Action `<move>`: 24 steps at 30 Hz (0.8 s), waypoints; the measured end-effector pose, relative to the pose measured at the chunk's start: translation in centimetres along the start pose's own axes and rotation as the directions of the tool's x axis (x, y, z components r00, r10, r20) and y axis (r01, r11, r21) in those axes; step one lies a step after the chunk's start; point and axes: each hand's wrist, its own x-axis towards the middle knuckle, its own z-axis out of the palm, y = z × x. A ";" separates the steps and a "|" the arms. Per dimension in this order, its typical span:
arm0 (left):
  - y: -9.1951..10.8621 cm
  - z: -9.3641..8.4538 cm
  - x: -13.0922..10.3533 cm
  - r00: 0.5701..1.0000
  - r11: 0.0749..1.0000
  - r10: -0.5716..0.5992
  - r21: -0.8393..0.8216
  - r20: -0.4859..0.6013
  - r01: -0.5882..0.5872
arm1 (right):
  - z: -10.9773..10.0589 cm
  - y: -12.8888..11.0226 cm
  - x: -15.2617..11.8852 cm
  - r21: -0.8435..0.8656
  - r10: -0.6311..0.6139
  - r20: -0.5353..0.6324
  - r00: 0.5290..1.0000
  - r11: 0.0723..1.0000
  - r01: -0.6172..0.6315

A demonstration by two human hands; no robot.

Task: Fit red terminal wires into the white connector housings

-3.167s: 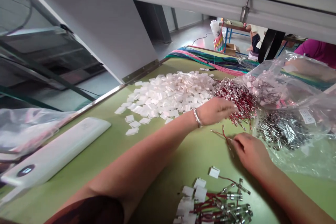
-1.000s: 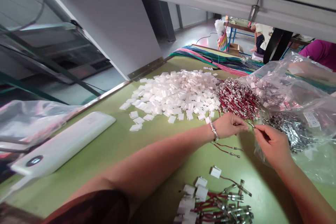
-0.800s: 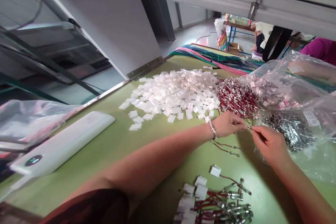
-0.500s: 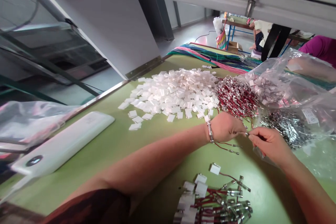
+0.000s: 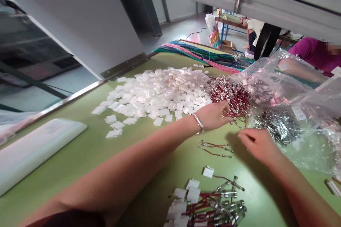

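Note:
My left hand [image 5: 215, 115], a bracelet on its wrist, is at the near edge of a pile of red wires with metal terminals [image 5: 230, 94]. Its fingers are pinched at the wires; what they grip is too small to name. To the right, my right hand [image 5: 257, 143] hangs over the green table with fingers curled together, its contents hidden. Below my left hand lie a few loose red wires [image 5: 215, 145]. Nearer, white connectors on red wires with glass-like tubes [image 5: 229, 204] form a bundle, with one white connector [image 5: 208, 171] just above it.
White connectors [image 5: 160, 92] are heaped left of the wires. Clear plastic bags [image 5: 298, 113] of parts lie at right. A long white device [image 5: 39, 149] rests at left, and coloured cables [image 5: 197, 54] run along the back. A person in purple [image 5: 311, 51] sits beyond.
My hands have come apart. My left hand has moved up to the wire pile, uncovering the loose wires below it. The view has shifted to the right.

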 end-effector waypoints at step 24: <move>-0.1 3.9 0.0 0.973 0.918 0.225 -0.346 0.051 -0.194 | 0.2 1.2 0.2 0.115 0.068 -0.161 0.985 0.992 -0.050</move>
